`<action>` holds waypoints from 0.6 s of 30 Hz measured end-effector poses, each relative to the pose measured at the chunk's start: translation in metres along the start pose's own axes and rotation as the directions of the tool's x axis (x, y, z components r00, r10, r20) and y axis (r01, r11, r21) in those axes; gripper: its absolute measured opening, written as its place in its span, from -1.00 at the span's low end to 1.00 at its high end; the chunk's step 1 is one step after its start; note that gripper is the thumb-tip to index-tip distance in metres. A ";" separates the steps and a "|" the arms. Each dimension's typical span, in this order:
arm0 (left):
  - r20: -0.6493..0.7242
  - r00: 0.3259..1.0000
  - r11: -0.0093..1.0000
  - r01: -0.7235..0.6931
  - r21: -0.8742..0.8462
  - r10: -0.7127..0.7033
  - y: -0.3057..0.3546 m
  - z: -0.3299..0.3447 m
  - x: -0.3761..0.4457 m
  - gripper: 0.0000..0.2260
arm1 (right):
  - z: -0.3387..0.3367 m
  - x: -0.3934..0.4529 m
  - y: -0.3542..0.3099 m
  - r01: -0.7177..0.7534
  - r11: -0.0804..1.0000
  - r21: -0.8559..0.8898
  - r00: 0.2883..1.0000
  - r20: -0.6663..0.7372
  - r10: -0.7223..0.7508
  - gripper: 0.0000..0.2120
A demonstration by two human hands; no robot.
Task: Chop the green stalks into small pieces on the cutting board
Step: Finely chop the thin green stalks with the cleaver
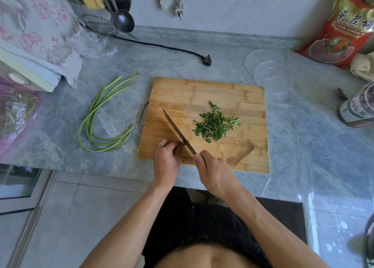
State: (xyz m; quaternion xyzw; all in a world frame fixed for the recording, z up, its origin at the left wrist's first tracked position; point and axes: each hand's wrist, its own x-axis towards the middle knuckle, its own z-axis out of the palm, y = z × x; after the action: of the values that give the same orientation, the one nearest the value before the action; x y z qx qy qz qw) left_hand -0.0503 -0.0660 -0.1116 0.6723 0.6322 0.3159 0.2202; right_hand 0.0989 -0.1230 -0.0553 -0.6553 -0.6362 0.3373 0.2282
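Observation:
A wooden cutting board [232, 93] lies on the grey counter. A pile of small chopped green pieces [215, 124] sits near its middle. Several long green stalks [95, 117] lie curved on the counter left of the board, uncut. My right hand [212, 170] grips the handle of a knife [176, 129] whose blade lies tilted over the board's left part, tip pointing away. My left hand [167, 157], with a ring on one finger, touches the flat of the blade near the handle with curled fingers. No stalk is under the blade.
Two clear plastic lids or bowls [271, 71] rest behind the board on the right. A red food bag [344, 26] and a jar [358, 107] stand at the right. A black plug and cord [206, 60] lie behind the board. A pink plastic bag [16, 113] sits far left.

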 end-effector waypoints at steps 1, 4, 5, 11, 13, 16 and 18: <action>0.001 1.000 1.000 -0.003 0.001 0.003 -0.001 0.000 0.000 -0.94 | 0.000 0.000 0.000 -0.002 1.000 0.000 1.000 0.000 0.002 -0.69; 0.007 1.000 1.000 -0.020 -0.002 0.020 -0.003 0.000 0.000 -0.93 | 0.000 -0.001 0.003 -0.004 1.000 -0.007 1.000 0.006 0.004 -0.71; 0.009 1.000 1.000 -0.028 -0.002 0.028 -0.003 0.001 0.000 -0.92 | 0.001 -0.001 0.003 -0.004 1.000 -0.010 1.000 0.006 0.004 -0.71; -0.015 0.999 0.999 -0.050 0.006 0.050 -0.002 0.005 -0.003 -0.90 | 0.003 0.000 0.002 0.004 0.998 -0.067 1.000 0.029 -0.002 -0.65; -0.018 0.999 0.999 -0.047 0.006 0.047 -0.003 0.006 -0.005 -0.90 | 0.002 0.001 0.001 0.004 0.995 -0.096 0.999 0.042 0.000 -0.64; -0.022 0.998 0.999 -0.054 0.002 0.054 -0.005 0.008 -0.005 -0.90 | 0.006 0.017 -0.006 -0.024 0.999 -0.042 0.999 0.048 0.026 -0.69; -0.028 0.998 0.999 -0.048 0.004 0.048 -0.005 0.008 -0.004 -0.91 | 0.011 0.026 -0.010 -0.023 0.999 -0.048 0.999 0.039 0.024 -0.57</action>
State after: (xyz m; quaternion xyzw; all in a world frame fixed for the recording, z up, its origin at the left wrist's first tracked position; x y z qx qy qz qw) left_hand -0.0484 -0.0684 -0.1213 0.6833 0.6193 0.3296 0.2027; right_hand 0.0837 -0.0982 -0.0593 -0.6611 -0.6408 0.3376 0.1958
